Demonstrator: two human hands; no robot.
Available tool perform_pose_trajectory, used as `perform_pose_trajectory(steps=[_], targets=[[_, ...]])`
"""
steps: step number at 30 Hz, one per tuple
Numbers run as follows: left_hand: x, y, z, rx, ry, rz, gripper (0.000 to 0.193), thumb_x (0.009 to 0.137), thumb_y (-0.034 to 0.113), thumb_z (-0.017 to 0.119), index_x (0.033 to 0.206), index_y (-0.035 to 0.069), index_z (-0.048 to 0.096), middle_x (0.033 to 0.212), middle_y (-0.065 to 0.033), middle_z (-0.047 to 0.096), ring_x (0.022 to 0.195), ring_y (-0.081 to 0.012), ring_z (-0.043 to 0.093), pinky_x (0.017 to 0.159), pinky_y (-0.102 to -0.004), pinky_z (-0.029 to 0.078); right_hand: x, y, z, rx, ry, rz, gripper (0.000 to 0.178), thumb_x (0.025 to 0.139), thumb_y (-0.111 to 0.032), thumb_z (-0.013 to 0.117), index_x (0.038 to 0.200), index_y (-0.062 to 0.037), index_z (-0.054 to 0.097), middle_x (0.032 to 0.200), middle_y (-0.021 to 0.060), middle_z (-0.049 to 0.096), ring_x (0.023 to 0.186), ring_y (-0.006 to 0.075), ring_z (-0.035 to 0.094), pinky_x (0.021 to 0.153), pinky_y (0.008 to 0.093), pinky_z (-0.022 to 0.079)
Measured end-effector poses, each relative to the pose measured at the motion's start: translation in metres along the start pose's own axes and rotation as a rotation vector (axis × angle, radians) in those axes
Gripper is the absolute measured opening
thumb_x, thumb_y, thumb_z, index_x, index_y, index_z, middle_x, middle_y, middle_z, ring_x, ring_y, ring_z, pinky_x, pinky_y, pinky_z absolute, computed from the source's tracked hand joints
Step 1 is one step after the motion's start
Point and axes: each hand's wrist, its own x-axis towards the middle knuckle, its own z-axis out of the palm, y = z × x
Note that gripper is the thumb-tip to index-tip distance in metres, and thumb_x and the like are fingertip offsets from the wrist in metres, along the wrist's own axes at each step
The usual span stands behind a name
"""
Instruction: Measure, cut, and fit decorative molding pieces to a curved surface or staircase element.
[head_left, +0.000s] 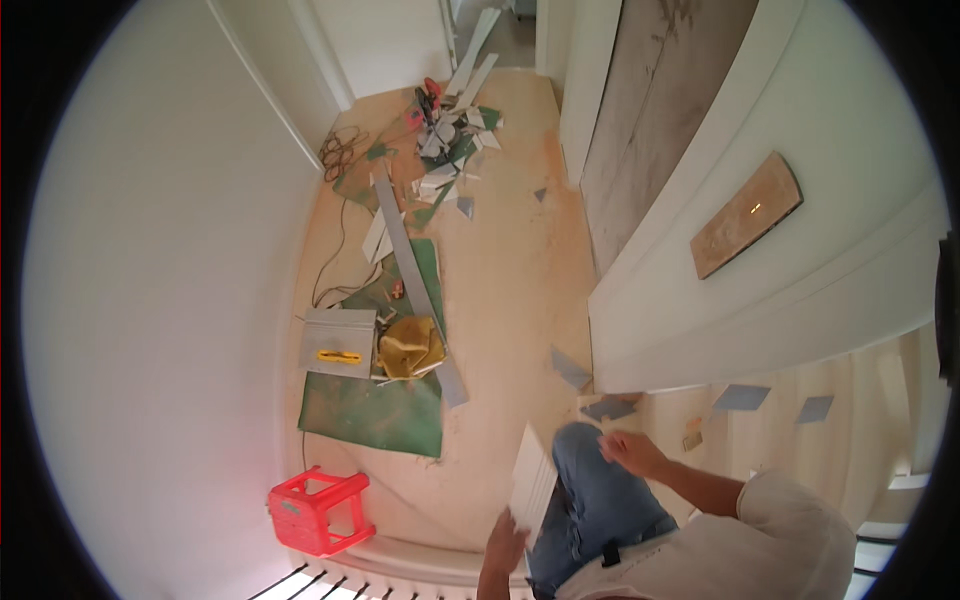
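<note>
A white grooved piece of moulding [534, 482] stands slanted beside my left knee, its pointed corner up. Its lower left edge is gripped by my left hand [507, 542], with the fingers closed on it. Above my bent right knee, in blue jeans [590, 470], is my right hand [632, 453]. Its fingers are curled together, and whatever they may hold is too small to make out. Grey offcuts [608, 407] lie on the floor just beyond that knee.
A red plastic stool [320, 512] stands at the left. Green mats [372, 415] bear a grey toolbox [338, 340], a yellow bag [411, 347] and a long grey strip [405, 245]. Farther off lie a red power saw [432, 90], cables and scraps. Stairs descend at the right.
</note>
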Motion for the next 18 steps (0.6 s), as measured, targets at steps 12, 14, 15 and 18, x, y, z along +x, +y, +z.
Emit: perform_pose_trajectory(steps=[12,14,15,18], targets=[[0.209,0.431,-0.065,-0.215,0.030,0.278,0.093,0.085,-0.008,0.063,0.164,0.001,0.014,0.156,-0.0191,0.042,0.144,-0.0296,0.043,0.118,-0.0400,0.036,0.200,-0.276,-0.099,0.507,0.154,-0.358,0.053,0.101,-0.008,0.063,0.152,-0.0041,0.049,0.119,0.0069,0.070,0.105,0.0101,0.063,0.089,0.0261,0.052],[0.248,0.465,-0.072,-0.110,0.094,0.257,0.101,0.085,-0.002,0.073,0.164,0.002,0.011,0.154,-0.0207,0.043,0.142,-0.0321,0.046,0.115,-0.0417,0.040,0.243,-0.292,-0.116,0.548,0.183,-0.364,0.052,0.100,-0.009,0.065,0.151,-0.0057,0.051,0.114,0.0076,0.073,0.100,0.0095,0.064,0.083,0.0257,0.054],[0.270,0.478,-0.075,0.154,0.198,0.316,0.112,0.079,0.007,0.083,0.165,0.004,0.010,0.152,-0.0223,0.043,0.138,-0.0347,0.048,0.111,-0.0434,0.044,0.269,-0.293,-0.122,0.479,0.209,-0.353,0.053,0.099,-0.011,0.066,0.150,-0.0055,0.051,0.111,0.0079,0.073,0.098,0.0096,0.065,0.082,0.0265,0.054],[0.332,0.516,-0.080,0.572,0.363,0.462,0.136,0.062,0.027,0.099,0.164,0.007,0.012,0.145,-0.0254,0.044,0.129,-0.0422,0.054,0.103,-0.0480,0.050,0.332,-0.312,-0.141,0.370,0.259,-0.367,0.054,0.098,-0.013,0.068,0.149,-0.0048,0.052,0.107,0.0088,0.074,0.094,0.0108,0.066,0.079,0.0282,0.053]])
